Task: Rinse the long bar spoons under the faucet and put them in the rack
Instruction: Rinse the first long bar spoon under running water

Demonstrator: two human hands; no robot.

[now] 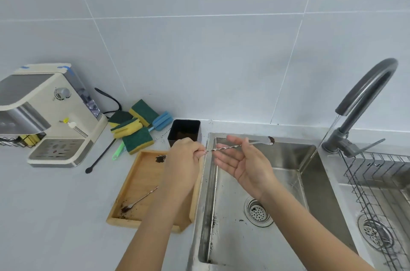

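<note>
Two spoons to rinse: one (241,144) held level over the sink (286,151), the other (138,200) lying dirty in the tray (135,182) on the counter. Left hand (185,159) pinching the twisted handle end, fingers curled round it; right hand (244,164) open, palm up, fingers relaxed beneath the shaft, barely touching it if at all. Bowl end caked with dark grounds, pointing toward the faucet (366,93) but not yet under the thin stream (319,144) falling at the sink's right side. Best next: carry the bowl rightward into the water, keeping a firm pinch since a wet twisted shaft likely slips. Tilt the bowl downward so grounds wash off into the basin rather than run back along the handle to the fingers. Roll the shaft between fingers to expose both faces of the bowl; use the free hand to rub off anything stuck. Keep it low in the sink to limit splashing onto the counter. Then across to the rack (377,179) at the right, beyond the faucet base, set so the thin shaft cannot drop through the wires. Risk, by judgement: grounds already speckle the sink floor near the drain (258,212), so flush those as well.
</note>
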